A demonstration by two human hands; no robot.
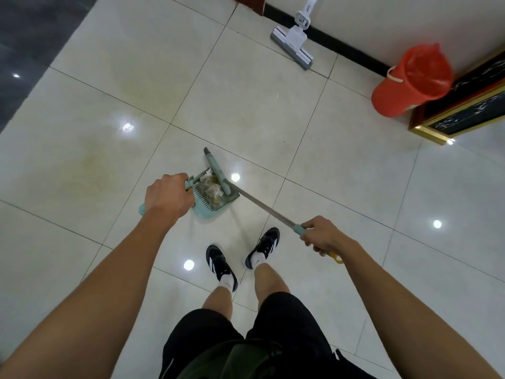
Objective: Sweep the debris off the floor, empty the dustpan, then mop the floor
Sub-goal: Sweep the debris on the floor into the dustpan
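Note:
A teal dustpan [207,212] sits on the white tiled floor [341,203] just ahead of my feet. It holds debris [210,188] of paper scraps and dust. My left hand [168,196] grips the dustpan's teal handle. My right hand [321,235] grips the teal end of the broom handle [262,205], a metal pole that runs down to the teal broom head [216,169]. The broom head lies across the dustpan's mouth, against the debris. A white and grey mop [293,43] leans on the far wall, its head on the floor.
A red bin [410,80] lined with a red bag stands by the wall at the far right, next to a black and gold cabinet base [464,113]. Dark flooring [24,45] borders the tiles at the far left. My two black shoes [240,255] stand behind the dustpan.

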